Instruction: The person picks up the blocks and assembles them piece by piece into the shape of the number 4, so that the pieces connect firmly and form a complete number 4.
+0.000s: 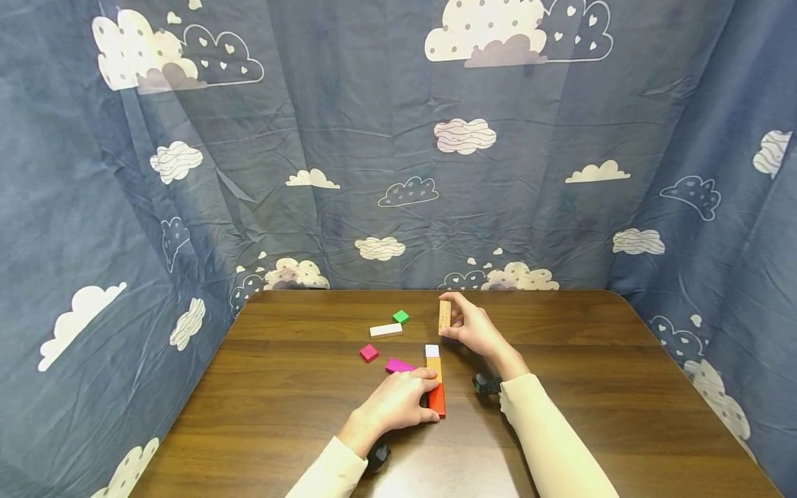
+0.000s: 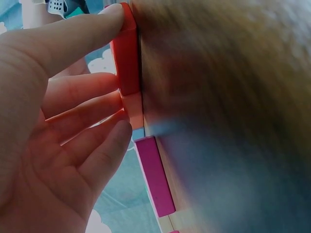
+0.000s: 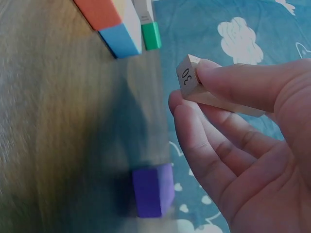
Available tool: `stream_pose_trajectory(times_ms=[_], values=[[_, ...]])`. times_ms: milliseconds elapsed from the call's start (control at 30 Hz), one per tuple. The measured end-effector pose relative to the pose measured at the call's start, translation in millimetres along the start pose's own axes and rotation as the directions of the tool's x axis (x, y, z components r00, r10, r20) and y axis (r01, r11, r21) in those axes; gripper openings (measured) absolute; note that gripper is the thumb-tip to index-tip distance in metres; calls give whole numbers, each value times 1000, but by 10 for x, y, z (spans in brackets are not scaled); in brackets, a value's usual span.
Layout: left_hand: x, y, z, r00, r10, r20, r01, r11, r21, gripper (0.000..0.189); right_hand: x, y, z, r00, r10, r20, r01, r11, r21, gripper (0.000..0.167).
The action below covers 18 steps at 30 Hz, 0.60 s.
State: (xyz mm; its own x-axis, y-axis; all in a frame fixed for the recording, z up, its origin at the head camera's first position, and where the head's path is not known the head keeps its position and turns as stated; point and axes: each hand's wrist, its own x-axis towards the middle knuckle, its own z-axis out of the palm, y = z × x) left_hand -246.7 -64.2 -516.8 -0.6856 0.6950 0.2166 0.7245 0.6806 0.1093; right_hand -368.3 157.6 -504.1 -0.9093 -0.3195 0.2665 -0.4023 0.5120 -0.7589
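Wood block [image 1: 445, 318], pinched by the right hand [image 1: 472, 328], sits beyond and slightly right of the pale cube [image 1: 432, 351]; long axis upright or level, I cannot tell; left hand [image 1: 398, 401] grips the red block [image 1: 438, 401].

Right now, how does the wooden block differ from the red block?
Colour: the wooden block is pale wood; the red block is solid red.
Pose: the wooden block is held off the table in the right hand; the red block lies on it, end to end with the orange block.
Marking: the wooden block's end appears to read "30"; none is visible on the red block.
Shared: both are oblong.
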Motion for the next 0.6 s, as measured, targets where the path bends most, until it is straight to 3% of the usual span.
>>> stream_pose_trajectory(times_ms=[167,400,600], values=[[2,-2,-11,1000,4,-5,-4,1000,8,58,33,17,103,1000,3,23,-4,999,35,72],[-2,-1,4,1000,9,-17,-8,1000,13,59,60,49,200,999,-13,33,13,1000,7,68],[-7,0,11,1000,9,-23,-9,1000,2,59,98,49,242,997,38,74,-41,999,33,66]])
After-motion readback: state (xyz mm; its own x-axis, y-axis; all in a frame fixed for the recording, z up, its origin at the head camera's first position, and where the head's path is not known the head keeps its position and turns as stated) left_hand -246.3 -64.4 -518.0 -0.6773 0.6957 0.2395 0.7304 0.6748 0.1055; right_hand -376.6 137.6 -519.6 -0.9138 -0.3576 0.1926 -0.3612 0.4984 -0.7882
